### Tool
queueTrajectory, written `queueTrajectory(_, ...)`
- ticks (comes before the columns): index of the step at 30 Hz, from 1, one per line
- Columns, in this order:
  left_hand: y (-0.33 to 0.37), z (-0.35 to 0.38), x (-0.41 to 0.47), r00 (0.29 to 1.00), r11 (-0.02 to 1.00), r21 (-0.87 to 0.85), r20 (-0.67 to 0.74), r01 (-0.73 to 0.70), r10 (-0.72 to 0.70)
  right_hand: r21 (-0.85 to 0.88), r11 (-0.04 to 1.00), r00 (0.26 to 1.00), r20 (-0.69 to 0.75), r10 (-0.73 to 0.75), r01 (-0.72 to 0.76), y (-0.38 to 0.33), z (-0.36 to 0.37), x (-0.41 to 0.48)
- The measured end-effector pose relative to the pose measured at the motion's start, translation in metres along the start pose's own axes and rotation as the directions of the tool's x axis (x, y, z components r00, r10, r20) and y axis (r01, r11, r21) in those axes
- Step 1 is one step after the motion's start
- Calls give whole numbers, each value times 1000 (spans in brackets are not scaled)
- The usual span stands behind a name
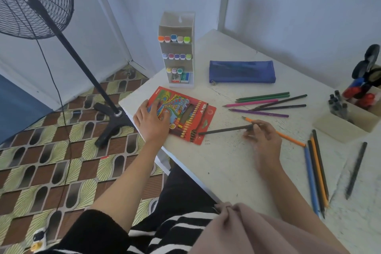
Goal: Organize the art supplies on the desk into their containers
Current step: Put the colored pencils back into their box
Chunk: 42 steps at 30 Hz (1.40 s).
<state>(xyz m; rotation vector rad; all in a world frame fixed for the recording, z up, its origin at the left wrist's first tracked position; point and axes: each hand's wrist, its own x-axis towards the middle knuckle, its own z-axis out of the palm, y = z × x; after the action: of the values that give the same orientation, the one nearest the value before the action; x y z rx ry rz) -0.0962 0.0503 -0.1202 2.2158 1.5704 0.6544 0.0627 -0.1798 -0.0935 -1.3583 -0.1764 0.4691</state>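
- The white surface (237, 171) carries all the supplies; a standing fan (35, 0) is on the floor to its left.
- A tall cardboard marker rack (179, 19) stands upright at the far left corner, with capped markers in three tiers.
- A blue pouch (242, 72) lies flat just right of the rack, its long axis left to right.
- The red pencil box (191, 115) lies flat near the left edge. Its long axis runs from far-left to near-right, and its opened end faces the right hand.
- The left hand (151, 122) rests on the box's left part, fingers straight and spread.
- The right hand (263, 138) pinches the dark pencil (224, 130) at its right end.
- That pencil lies almost left to right, and its left end meets the box's opened end.
- An orange pencil (290, 138) lies diagonally under the right hand.
- Loose pencils (268, 103) lie beyond the hand, pointing left; others (316, 175) lie to its right, running near to far.
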Motion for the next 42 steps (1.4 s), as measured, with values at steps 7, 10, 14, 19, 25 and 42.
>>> queueTrajectory(7,0,0,0,1000,1000,-22,-13,2,-2,-65,998,1000,-15,3,-4,0,2,-1)
queueTrajectory(10,0,0,0,1000,1000,-23,-15,5,-5,-228,972,996,81,-34,52,0,3,-5)
queueTrajectory(14,1,0,0,1000,1000,-22,-25,4,-5,-333,939,992,117,-54,91,-1,4,-7)
queueTrajectory(19,0,0,0,1000,1000,-27,-26,6,-6,-487,857,974,217,-67,168,3,14,-14)
queueTrajectory(25,1,0,0,1000,1000,-24,-23,8,-9,-591,702,883,454,-116,397,14,33,-15)
queueTrajectory(42,2,0,0,1000,1000,-18,-14,16,-16,-619,668,898,397,-189,414,37,76,-7)
